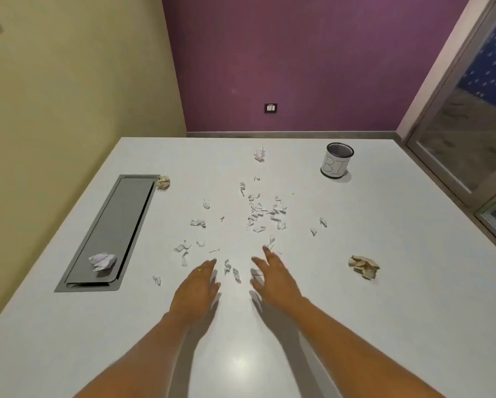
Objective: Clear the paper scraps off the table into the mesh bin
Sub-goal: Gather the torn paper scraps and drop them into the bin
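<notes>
I am working in an office meeting room. The evidence: a large white table (pixel 384 282) with a flush metal cable hatch (pixel 117 225) set into its top at my left, a socket (pixel 270 108) low on the purple wall (pixel 298 61) ahead, and a framed, dot-patterned glass partition (pixel 465 133) at my right. A small mesh bin (pixel 337 160) of the desk pen-cup type stands on the table's far right part.

White table (pixel 355 326) has paper scraps (pixel 265 212) scattered mid-top, several crumpled paper balls (pixel 363 266), mesh bin (pixel 337 164) far right, grey cable hatch (pixel 111 231) left.
</notes>
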Motion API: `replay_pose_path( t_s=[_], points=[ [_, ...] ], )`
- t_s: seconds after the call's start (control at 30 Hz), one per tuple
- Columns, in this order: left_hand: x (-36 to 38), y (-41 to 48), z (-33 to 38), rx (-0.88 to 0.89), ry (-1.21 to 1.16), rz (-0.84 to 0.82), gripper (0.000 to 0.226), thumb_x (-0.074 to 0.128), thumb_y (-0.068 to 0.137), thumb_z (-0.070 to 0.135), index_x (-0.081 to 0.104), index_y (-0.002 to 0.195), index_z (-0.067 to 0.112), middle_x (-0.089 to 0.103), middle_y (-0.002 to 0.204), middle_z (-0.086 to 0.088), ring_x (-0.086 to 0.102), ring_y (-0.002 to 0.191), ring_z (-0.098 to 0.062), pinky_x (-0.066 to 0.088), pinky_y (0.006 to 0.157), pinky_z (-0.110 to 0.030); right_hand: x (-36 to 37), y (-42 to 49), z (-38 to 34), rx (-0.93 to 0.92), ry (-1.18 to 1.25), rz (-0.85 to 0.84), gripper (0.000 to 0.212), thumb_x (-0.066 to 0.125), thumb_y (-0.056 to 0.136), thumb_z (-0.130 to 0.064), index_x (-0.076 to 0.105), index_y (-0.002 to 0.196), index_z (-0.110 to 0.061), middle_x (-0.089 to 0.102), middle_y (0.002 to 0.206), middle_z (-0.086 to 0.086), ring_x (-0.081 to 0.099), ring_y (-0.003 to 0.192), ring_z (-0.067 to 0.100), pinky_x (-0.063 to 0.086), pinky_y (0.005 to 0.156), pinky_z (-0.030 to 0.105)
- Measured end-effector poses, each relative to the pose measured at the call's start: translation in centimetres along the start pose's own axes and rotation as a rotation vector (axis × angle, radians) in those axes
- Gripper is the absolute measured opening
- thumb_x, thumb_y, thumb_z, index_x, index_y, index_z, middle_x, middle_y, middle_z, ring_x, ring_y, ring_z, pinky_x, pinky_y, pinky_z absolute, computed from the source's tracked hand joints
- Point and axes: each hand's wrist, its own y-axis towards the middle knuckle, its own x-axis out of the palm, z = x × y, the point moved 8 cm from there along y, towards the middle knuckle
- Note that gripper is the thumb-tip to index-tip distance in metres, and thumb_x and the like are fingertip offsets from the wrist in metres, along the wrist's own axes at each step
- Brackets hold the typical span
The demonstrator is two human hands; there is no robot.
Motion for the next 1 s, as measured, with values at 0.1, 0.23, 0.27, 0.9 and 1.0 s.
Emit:
replay_pose_path(
  t_s=[0.1, 0.23, 0.27, 0.9, 1.0],
  points=[
    [1.3, 0.7, 0.0, 0.022, 0.044, -0.070, 0.053, 0.035, 0.098, 0.027, 0.016, 0.147, 0.021, 0.021, 0.156, 0.002, 0.018, 0.144, -0.012, 0.022, 0.114, -0.026, 3.0, -0.6, 0.7, 0.090, 0.070, -0.139, 0.061, 0.049, 0.093, -0.034, 0.023, 0.147, -0.023, 0.000, 0.160, 0.004, 0.006, 0.147, 0.021, 0.018, 0.119, 0.038],
    [2.2, 1.8, 0.6, 0.061, 0.089, -0.141, 0.059, 0.040, 0.096, 0.019, 0.011, 0.148, 0.020, 0.017, 0.157, -0.002, 0.015, 0.145, -0.015, 0.020, 0.115, -0.028, 4.8, -0.3, 0.8, 0.117, 0.058, -0.207, 0.068, 0.052, 0.092, -0.035, 0.016, 0.148, -0.021, -0.003, 0.159, 0.007, 0.003, 0.147, 0.022, 0.019, 0.119, 0.037],
    [2.2, 2.2, 0.8, 0.067, 0.102, -0.153, 0.060, 0.040, 0.095, 0.018, 0.010, 0.148, 0.020, 0.016, 0.157, -0.003, 0.015, 0.145, -0.016, 0.021, 0.115, -0.029, 4.7, 0.0, 0.9, 0.121, 0.056, -0.203, 0.069, 0.052, 0.092, -0.035, 0.013, 0.149, -0.021, -0.004, 0.159, 0.008, 0.002, 0.147, 0.023, 0.020, 0.119, 0.038],
    [2.5, 3.7, 2.0, 0.049, 0.326, -0.126, 0.016, 0.039, 0.089, 0.001, 0.055, 0.092, 0.004, 0.049, 0.091, -0.009, 0.053, 0.098, -0.023, 0.044, 0.070, -0.031, 5.8, 1.3, -2.5, -0.185, -0.140, -0.162, 0.028, 0.035, 0.099, -0.015, 0.052, 0.120, -0.007, 0.045, 0.131, 0.011, 0.034, 0.130, 0.024, 0.047, 0.090, 0.037],
    [2.6, 3.3, 1.6, 0.035, 0.357, -0.131, 0.018, 0.040, 0.086, -0.005, 0.055, 0.091, 0.002, 0.048, 0.088, -0.011, 0.055, 0.094, -0.025, 0.040, 0.066, -0.030, 5.7, 1.4, -2.4, -0.214, -0.133, -0.117, 0.019, 0.037, 0.096, -0.011, 0.054, 0.091, -0.002, 0.038, 0.087, 0.004, 0.043, 0.103, 0.023, 0.042, 0.068, 0.032]
  ],
)
